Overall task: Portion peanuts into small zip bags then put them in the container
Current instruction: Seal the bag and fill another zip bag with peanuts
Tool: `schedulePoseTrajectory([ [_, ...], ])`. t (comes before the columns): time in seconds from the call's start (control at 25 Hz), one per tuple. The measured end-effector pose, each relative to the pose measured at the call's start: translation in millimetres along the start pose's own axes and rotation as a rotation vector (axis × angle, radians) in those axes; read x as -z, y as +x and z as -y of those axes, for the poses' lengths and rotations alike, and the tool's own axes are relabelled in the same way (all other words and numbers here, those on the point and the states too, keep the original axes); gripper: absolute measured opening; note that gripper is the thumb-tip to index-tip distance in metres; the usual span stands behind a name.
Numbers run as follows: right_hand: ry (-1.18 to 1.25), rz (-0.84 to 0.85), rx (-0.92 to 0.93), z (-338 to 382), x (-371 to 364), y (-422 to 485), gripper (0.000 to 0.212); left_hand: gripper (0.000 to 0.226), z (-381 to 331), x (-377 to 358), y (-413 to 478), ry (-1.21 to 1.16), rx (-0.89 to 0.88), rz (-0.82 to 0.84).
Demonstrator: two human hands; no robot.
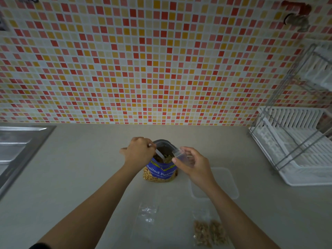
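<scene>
Blue, with a clear window that shows the nuts, the peanut bag [160, 172] stands upright and open at the middle of the surface [89, 168]; I take it as my landmark. My left hand [139, 150] is over its left edge, with the fingers curled around the handle of a white spoon [159, 155]. The spoon's bowl is down inside the mouth, I think to lift out a portion. My right hand [192, 162] is just at the right of the mouth and pinches a small zip bag [179, 155] between thumb and fingers. The opening of this bag is turned toward the spoon. I judge it is held so close so that the peanuts travel only a short way and do not fall.

A clear container [228, 184] lies to the right of the peanut bag, partly under my right wrist, and I see nothing in it. In front of the peanut bag, nearer to me, are the empty zip bags [147, 212], and right of them one filled zip bag [210, 230], not yet in the container. Far left is a sink [18, 146], far right a dish rack [296, 141].
</scene>
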State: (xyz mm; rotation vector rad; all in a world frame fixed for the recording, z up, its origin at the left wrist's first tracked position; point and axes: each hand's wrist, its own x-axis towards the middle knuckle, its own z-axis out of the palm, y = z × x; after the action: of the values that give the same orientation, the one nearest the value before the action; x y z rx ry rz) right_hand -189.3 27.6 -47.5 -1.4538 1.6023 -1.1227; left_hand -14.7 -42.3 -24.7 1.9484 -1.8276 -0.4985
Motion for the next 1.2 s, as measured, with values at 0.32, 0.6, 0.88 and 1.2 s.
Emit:
schedulePoseTrajectory([
  [0.32, 0.02, 0.027, -0.021, -2.0, 2.7, 1.8, 0.051, 0.027, 2.8, 2.9, -1.0, -0.388, 0.125, 0.079],
  [0.6, 0.098, 0.053, -0.048, -3.2, 5.4, 3.5, 0.047, 0.022, 3.1, 19.5, 4.8, -0.688, 0.259, 0.075],
  [0.88, 0.095, -0.008, -0.012, 4.1, 14.1, 7.7, 0.052, 0.023, 11.7, 25.9, 6.6, -0.839, 0.384, 0.121],
  [1.2, -0.221, -0.044, 0.183, 15.0, 11.6, 12.2, 0.06, 0.026, 29.8, 44.2, 16.2, -0.819, 0.465, 0.026],
])
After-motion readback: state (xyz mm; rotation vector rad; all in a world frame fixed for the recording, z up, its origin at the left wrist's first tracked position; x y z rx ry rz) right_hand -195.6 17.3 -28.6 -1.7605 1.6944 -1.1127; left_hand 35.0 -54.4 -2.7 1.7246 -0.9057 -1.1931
